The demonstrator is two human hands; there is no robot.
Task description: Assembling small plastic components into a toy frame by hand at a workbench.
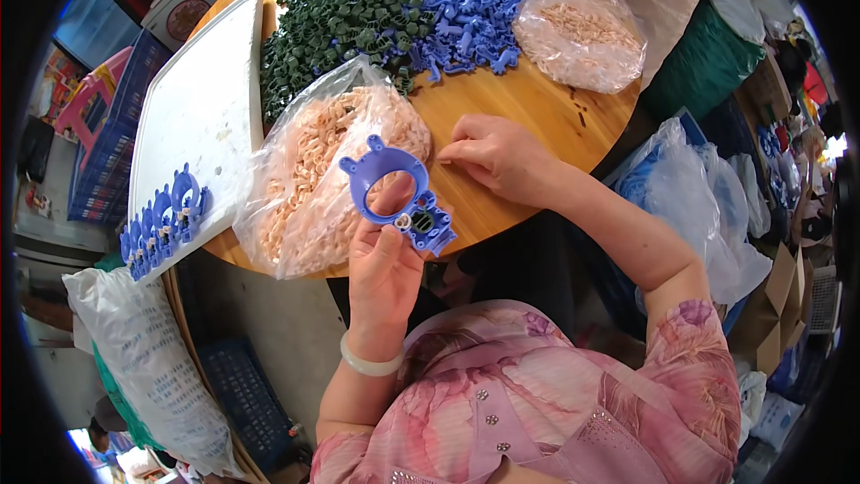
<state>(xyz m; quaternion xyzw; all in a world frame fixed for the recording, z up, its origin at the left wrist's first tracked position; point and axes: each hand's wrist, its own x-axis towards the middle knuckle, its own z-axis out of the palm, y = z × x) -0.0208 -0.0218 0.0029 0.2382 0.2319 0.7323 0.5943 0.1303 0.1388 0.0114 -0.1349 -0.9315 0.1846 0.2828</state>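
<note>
My left hand [385, 273] is closed on a blue plastic toy part [421, 168], held up over the table's near edge. The part has a large ring with two ear-like knobs and a small body below. A dark green piece [422, 221] and a small pale piece [403, 222] sit in that body. My right hand [502, 157] hovers at the tabletop with fingers pinched together; what they hold, if anything, is too small to make out. Between the hands and the white board lies an open clear bag of pale peach plastic pieces [309, 157].
On the round wooden table [484, 112] lie heaps of dark green pieces [345, 27] and blue parts [470, 13]. A second bag of peach pieces [582, 31] is at the right. Several blue assembled parts [161, 220] stand on a white board [197, 81] at the left.
</note>
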